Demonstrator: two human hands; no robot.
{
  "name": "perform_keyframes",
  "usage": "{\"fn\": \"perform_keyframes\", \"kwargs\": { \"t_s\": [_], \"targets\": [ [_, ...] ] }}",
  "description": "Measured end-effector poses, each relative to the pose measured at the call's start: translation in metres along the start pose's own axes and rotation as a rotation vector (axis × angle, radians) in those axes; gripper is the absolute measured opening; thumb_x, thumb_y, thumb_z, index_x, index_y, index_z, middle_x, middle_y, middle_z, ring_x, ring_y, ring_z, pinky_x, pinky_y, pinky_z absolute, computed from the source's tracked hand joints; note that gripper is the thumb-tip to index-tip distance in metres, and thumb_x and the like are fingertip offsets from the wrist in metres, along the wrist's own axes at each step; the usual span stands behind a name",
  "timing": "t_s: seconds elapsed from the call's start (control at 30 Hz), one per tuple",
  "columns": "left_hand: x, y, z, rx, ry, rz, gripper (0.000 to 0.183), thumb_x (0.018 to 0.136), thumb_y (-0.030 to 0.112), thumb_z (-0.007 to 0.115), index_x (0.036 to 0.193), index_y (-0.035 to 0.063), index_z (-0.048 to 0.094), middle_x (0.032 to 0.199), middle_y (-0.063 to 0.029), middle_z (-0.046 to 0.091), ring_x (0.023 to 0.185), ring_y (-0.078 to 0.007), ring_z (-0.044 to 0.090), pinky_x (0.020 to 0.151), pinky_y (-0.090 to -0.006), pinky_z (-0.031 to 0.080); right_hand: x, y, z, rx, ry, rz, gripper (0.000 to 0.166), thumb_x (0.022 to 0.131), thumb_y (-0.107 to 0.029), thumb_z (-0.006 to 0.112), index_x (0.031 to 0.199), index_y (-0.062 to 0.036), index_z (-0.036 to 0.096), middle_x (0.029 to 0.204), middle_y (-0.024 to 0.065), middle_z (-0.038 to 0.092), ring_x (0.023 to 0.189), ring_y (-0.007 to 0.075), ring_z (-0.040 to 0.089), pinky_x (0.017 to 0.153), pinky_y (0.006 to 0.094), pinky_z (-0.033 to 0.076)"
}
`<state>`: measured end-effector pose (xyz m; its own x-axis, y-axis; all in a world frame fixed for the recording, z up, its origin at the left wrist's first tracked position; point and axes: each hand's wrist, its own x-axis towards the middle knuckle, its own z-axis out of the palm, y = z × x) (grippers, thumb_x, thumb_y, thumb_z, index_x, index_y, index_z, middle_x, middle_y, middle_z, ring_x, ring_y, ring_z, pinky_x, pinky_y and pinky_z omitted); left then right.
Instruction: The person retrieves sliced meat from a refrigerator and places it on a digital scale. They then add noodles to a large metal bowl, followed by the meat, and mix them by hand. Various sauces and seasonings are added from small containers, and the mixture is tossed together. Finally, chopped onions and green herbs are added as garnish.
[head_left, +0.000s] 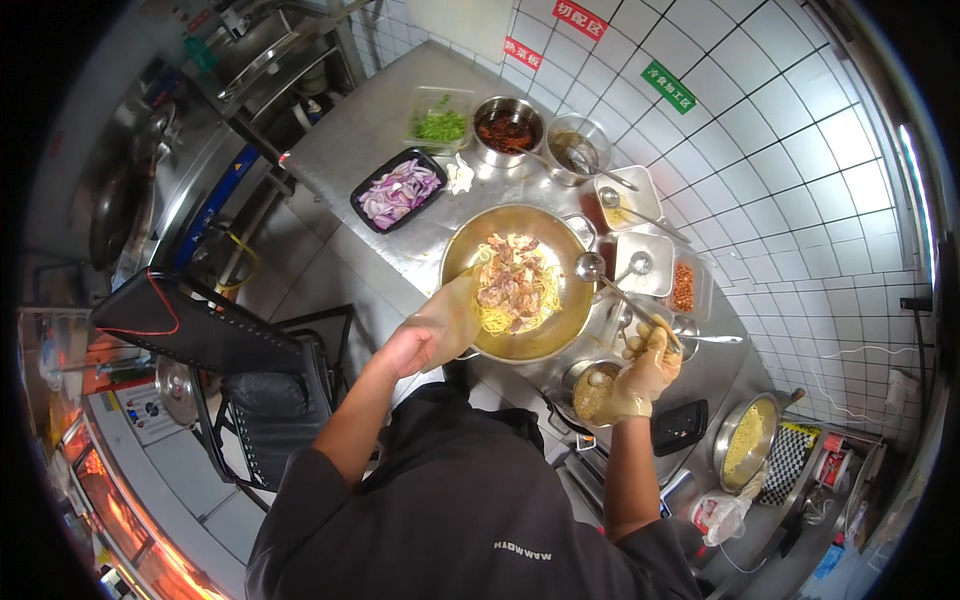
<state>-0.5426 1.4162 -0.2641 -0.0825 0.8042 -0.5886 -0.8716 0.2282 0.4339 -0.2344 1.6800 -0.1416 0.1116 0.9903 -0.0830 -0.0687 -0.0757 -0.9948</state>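
A wide metal bowl (577, 322) holds yellow noodles (496, 318) topped with pieces of cooked meat (517, 289). My left hand (442, 322), in a loose clear plastic glove, is at the bowl's near left side; its fingers reach over the rim to the noodles, and whether they grip anything cannot be told. My right hand (649, 367), in a thin glove, is closed around the handle of a metal ladle (590, 266), whose round head hangs over the bowl's right rim. Below the ladle, a small metal pot (592, 390) of pale brown contents stands beside my right wrist.
Along the tiled wall stand chopped greens (440, 126), a pot of dark red chili sauce (508, 131), a clear tub with a spoon (577, 146), white containers (645, 262) and peanuts (683, 287). Sliced red onion (397, 193) lies left; another noodle bowl (746, 442) sits lower right.
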Motion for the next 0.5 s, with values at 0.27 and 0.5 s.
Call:
{"fn": "perform_keyframes", "kwargs": {
  "t_s": [0.27, 0.5],
  "targets": [
    [-0.051, 0.031, 0.083, 0.037, -0.041, 0.295, 0.049, 0.110, 0.025, 0.066, 0.152, 0.0047, 0.052, 0.143, -0.0134, 0.064, 0.125, -0.0219, 0.067, 0.105, -0.0368, 0.058, 0.084, -0.021, -0.060, 0.129, 0.227, -0.140, 0.023, 0.109, -0.007, 0.051, 0.124, 0.0038, 0.065, 0.091, 0.0121, 0.068, 0.063, 0.0114, 0.057, 0.049, 0.0223, 0.045],
    [-0.022, 0.017, 0.066, -0.025, 0.012, 0.131, 0.039, 0.110, 0.020, 0.062, 0.145, 0.0064, 0.054, 0.129, -0.0098, 0.067, 0.112, -0.0219, 0.070, 0.097, -0.0367, 0.059, 0.174, 0.040, -0.123, 0.203, 0.319, 0.095, 0.019, 0.106, -0.005, 0.053, 0.117, 0.0060, 0.063, 0.093, 0.0151, 0.069, 0.065, 0.0180, 0.061, 0.052, 0.0288, 0.049]
  ]
}}
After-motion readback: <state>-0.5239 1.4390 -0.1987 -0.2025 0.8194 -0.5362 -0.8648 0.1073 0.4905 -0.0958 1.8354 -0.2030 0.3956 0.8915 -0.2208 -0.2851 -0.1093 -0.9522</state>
